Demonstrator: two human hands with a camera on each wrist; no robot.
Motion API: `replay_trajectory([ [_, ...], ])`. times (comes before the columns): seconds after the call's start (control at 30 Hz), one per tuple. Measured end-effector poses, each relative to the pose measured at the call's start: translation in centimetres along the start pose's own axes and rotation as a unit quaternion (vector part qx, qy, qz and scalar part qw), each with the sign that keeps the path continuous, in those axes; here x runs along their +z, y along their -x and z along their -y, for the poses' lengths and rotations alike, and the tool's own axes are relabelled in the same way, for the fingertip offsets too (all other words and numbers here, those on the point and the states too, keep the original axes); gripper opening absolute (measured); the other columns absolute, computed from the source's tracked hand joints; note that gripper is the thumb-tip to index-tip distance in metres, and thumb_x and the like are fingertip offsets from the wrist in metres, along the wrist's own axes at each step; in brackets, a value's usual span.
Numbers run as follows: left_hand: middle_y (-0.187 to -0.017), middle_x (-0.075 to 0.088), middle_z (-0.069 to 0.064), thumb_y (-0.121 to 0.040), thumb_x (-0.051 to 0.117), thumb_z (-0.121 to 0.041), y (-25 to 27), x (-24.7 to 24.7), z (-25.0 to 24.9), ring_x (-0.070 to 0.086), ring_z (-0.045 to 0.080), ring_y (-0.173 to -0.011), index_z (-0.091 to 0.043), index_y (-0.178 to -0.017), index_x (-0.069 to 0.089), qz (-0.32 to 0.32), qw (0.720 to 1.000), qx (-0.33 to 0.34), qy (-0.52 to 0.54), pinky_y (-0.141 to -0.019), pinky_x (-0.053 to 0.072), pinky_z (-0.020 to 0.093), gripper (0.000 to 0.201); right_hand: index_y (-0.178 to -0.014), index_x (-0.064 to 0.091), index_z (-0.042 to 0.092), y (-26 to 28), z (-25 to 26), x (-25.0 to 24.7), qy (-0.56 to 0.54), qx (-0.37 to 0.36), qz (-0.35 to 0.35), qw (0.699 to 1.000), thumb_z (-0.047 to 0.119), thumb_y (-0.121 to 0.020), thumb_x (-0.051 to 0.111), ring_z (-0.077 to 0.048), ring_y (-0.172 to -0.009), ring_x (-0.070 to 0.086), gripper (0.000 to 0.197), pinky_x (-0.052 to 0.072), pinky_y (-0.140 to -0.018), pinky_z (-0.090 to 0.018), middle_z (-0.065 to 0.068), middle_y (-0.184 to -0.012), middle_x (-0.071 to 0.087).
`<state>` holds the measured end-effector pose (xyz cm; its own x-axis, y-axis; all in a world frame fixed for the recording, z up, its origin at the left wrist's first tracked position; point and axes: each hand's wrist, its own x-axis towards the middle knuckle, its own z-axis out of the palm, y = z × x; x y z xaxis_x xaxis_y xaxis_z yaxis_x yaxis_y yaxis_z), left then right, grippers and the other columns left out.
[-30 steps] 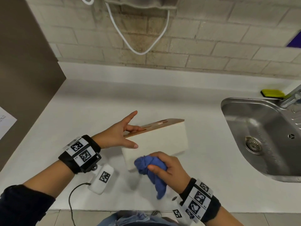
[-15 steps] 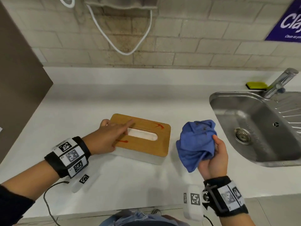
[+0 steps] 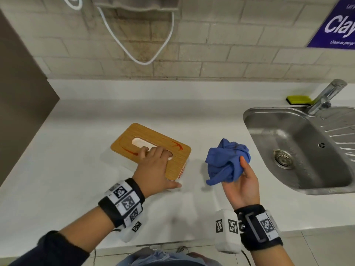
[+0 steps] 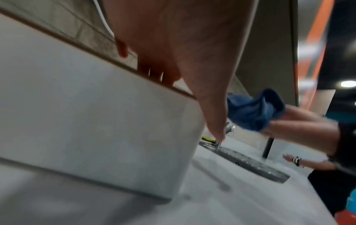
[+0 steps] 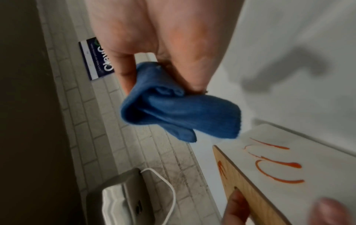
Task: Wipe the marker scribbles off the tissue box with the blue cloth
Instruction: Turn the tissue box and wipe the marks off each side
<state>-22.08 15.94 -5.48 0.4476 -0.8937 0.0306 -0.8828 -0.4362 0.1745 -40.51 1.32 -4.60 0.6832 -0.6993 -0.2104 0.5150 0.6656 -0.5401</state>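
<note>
Your left hand grips the tissue box, right hand clutches the cloth, so go rub the scribbles.

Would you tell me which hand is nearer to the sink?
Right. The right hand holds the cloth just left of the sink; the left hand grips the tissue box, farther left.

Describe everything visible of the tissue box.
The tissue box is a white rectangular body under a wood-look lid with an oval slot. Orange-red marker scribbles cross the lid and one white side. It sits flat on the white counter. The left hand grips it, fingers on the lid, thumb down the near side. The blue cloth is clear of it.
</note>
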Motion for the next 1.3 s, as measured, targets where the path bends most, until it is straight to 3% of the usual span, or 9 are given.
replay_trajectory([
  [0.23, -0.105, 0.058, -0.007, -0.058, 0.051, -0.071, 0.1, -0.2, 0.2, 0.051, 0.016, -0.106, -0.023, -0.106, 0.056, -0.086, 0.995, -0.009, 0.055, -0.084, 0.014, 0.031, 0.068, -0.136, 0.040, 0.014, -0.4, -1.1, 0.3, 0.096, -0.042, -0.050, 0.993, 0.039, -0.094, 0.035, -0.025, -0.131, 0.042, 0.050, 0.031, -0.112, -0.042, -0.011, -0.139, 0.046],
  [0.43, -0.105, 0.057, -0.013, -0.069, 0.042, -0.067, -0.5, -5.1, 3.7, 0.046, 0.011, -0.106, -0.035, -0.097, 0.054, -0.119, 0.949, -0.024, 0.292, -0.093, 0.018, 0.024, 0.044, -0.132, 0.037, 0.030, -1.0, -2.6, 4.0, 0.297, -0.126, -0.014, 0.947, 0.049, -0.076, 0.066, -0.015, -0.123, 0.050, 0.066, 0.043, -0.103, -0.036, 0.000, -0.133, 0.052],
  [0.63, -0.093, 0.063, -0.012, -0.078, 0.034, -0.065, -0.6, -4.5, 7.2, 0.049, 0.040, -0.103, -0.044, -0.087, 0.058, -0.156, 0.881, -0.069, 0.442, -0.093, 0.038, 0.059, 0.033, -0.132, 0.033, 0.043, -1.4, -7.2, 9.8, 0.437, -0.232, 0.106, 0.863, 0.023, -0.084, 0.059, -0.007, -0.131, 0.039, 0.058, 0.031, -0.112, -0.041, 0.013, -0.140, 0.041],
  [0.73, -0.089, 0.060, -0.022, -0.079, 0.027, -0.065, -0.5, -4.3, 7.3, 0.049, 0.030, -0.099, -0.044, -0.085, 0.055, -0.180, 0.894, -0.054, 0.407, -0.096, 0.029, 0.026, 0.035, -0.127, 0.027, 0.059, -1.8, -8.4, 11.0, 0.535, -0.221, 0.080, 0.812, 0.048, -0.079, 0.055, -0.021, -0.138, 0.028, 0.057, 0.024, -0.112, -0.052, 0.004, -0.146, 0.037],
  [0.8, -0.091, 0.057, -0.026, -0.081, 0.023, -0.058, -0.3, -4.9, 6.8, 0.047, 0.013, -0.096, -0.043, -0.082, 0.052, -0.193, 0.902, -0.043, 0.383, -0.088, 0.021, 0.016, 0.033, -0.130, 0.027, 0.056, -1.8, -8.7, 11.4, 0.563, -0.225, 0.061, 0.793, 0.055, -0.078, 0.050, -0.019, -0.139, 0.024, 0.057, 0.023, -0.113, -0.050, 0.006, -0.146, 0.038],
  [0.97, -0.087, 0.056, -0.026, -0.085, 0.022, -0.050, -0.4, -5.4, 6.3, 0.047, -0.006, -0.088, -0.043, -0.083, 0.049, -0.204, 0.895, -0.022, 0.396, -0.085, 0.022, 0.026, 0.029, -0.130, 0.035, 0.047, -1.1, -9.4, 12.4, 0.579, -0.245, 0.129, 0.767, 0.049, -0.084, 0.045, 0.004, -0.137, 0.018, 0.047, 0.020, -0.116, -0.035, 0.027, -0.138, 0.038],
  [1.07, -0.085, 0.058, -0.030, -0.083, 0.024, -0.051, -1.0, -4.9, 7.2, 0.050, 0.000, -0.086, -0.044, -0.079, 0.055, -0.188, 0.865, -0.046, 0.463, -0.089, 0.027, 0.038, 0.032, -0.126, 0.040, 0.045, -0.5, -10.1, 12.3, 0.586, -0.259, 0.205, 0.740, 0.041, -0.085, 0.048, 0.009, -0.130, 0.030, 0.042, 0.021, -0.112, -0.020, 0.032, -0.131, 0.043],
  [1.13, -0.081, 0.061, -0.029, -0.082, 0.028, -0.051, -1.2, -5.1, 7.7, 0.053, 0.011, -0.089, -0.047, -0.077, 0.060, -0.169, 0.847, -0.056, 0.501, -0.094, 0.032, 0.051, 0.032, -0.124, 0.046, 0.038, -0.2, -10.4, 11.9, 0.595, -0.255, 0.247, 0.721, 0.038, -0.083, 0.050, 0.002, -0.127, 0.041, 0.041, 0.027, -0.111, -0.025, 0.018, -0.131, 0.053],
  [1.3, -0.090, 0.056, -0.038, -0.080, 0.015, -0.057, -0.9, -5.7, 8.1, 0.041, -0.012, -0.090, -0.046, -0.082, 0.055, -0.147, 0.891, -0.038, 0.429, -0.088, 0.021, 0.017, 0.041, -0.104, 0.059, 0.021, -0.1, -9.1, 10.6, 0.542, -0.213, 0.348, 0.735, 0.027, -0.078, 0.054, 0.005, -0.100, 0.058, 0.027, 0.042, -0.094, -0.018, 0.013, -0.106, 0.061],
])
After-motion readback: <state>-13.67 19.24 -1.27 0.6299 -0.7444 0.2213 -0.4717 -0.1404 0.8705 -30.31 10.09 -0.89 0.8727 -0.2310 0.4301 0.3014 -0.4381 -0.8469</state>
